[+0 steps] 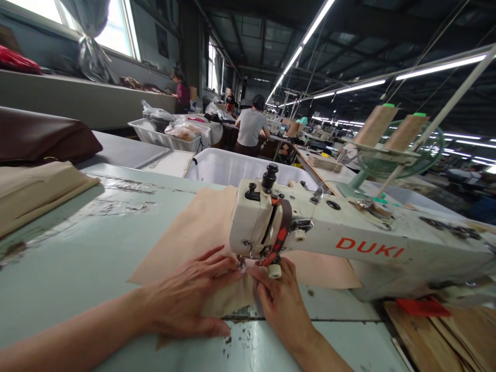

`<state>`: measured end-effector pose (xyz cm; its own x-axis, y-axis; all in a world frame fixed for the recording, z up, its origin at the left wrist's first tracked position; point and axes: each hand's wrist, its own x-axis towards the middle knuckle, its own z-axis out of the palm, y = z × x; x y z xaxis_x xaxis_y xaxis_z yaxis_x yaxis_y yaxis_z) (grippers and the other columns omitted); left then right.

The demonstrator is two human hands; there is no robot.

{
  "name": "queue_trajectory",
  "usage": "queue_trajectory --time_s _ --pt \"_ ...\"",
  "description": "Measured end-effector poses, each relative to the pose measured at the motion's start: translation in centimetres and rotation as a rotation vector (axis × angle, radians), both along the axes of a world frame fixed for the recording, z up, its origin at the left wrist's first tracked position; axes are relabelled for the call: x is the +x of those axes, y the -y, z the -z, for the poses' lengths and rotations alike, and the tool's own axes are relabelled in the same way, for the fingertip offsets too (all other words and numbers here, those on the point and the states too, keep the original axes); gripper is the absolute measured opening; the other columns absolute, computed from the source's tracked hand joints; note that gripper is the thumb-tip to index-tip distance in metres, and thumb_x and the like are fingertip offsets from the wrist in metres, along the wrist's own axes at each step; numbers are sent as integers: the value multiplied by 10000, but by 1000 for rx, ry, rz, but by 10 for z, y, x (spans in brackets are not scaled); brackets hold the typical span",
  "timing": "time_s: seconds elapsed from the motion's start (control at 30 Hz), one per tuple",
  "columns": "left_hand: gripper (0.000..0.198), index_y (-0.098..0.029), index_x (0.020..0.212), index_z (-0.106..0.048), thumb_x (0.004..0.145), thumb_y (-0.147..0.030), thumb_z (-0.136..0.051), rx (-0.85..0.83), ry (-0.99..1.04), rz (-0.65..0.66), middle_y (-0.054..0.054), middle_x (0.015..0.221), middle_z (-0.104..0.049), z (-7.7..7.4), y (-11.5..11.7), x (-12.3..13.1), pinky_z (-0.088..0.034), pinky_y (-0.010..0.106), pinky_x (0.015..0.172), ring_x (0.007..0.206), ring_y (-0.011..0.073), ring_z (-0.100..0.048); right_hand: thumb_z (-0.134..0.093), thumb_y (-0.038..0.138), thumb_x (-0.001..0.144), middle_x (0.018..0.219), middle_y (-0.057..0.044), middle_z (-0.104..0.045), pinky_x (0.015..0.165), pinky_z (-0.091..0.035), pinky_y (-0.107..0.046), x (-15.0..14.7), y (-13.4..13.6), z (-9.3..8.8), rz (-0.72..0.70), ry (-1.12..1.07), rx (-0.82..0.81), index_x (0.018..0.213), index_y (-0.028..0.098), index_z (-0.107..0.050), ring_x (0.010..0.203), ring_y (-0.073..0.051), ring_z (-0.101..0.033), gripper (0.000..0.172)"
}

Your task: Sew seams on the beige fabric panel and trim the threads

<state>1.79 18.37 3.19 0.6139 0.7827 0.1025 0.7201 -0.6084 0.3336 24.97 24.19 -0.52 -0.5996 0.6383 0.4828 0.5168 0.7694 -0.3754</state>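
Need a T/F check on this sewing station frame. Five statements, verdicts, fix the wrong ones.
1. The left hand rests on the beige material. True.
2. The lettering on the sewing machine is blue. False: the lettering is orange-red.
3. Two thread cones with green tops stand above the machine. True.
4. The right hand is gripping a thread cone. False: the right hand is down by the needle area, under the machine's head.
5. A white bin shows beyond the table. True.
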Motion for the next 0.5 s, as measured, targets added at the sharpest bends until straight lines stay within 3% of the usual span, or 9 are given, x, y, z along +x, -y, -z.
queue_trajectory --time_s 0.13,0.33,0.5 --pt "833 -238 1515 -349 846 -662 -607 10 15 -6 100 1398 -516 3 -1 -1 -94 450 1237 1334 282 -459 -524 -5 828 1043 -34 -665 996 -390 -439 -1 -1 0 22 -5 2 881 248 -734 1049 -230 -509 333" --pt "835 -262 1518 -344 842 -673 -609 16 38 -19 91 1380 -527 8 -2 -1 -88 468 1234 1321 288 -466 -519 25 865 1045 -41 -660 995 -387 -434 -1 -1 4 28 24 6 1108 277 -699 1046 -230 -516 394" --pt "836 -242 1512 -357 849 -704 -571 55 29 -18 111 1390 -512 11 -4 -1 -105 505 1222 1312 310 -451 -513 73 903 1094 -52 -655 1009 -396 -400 1 -7 4 56 111 -36 1073 229 -686 1100 -222 -530 289"
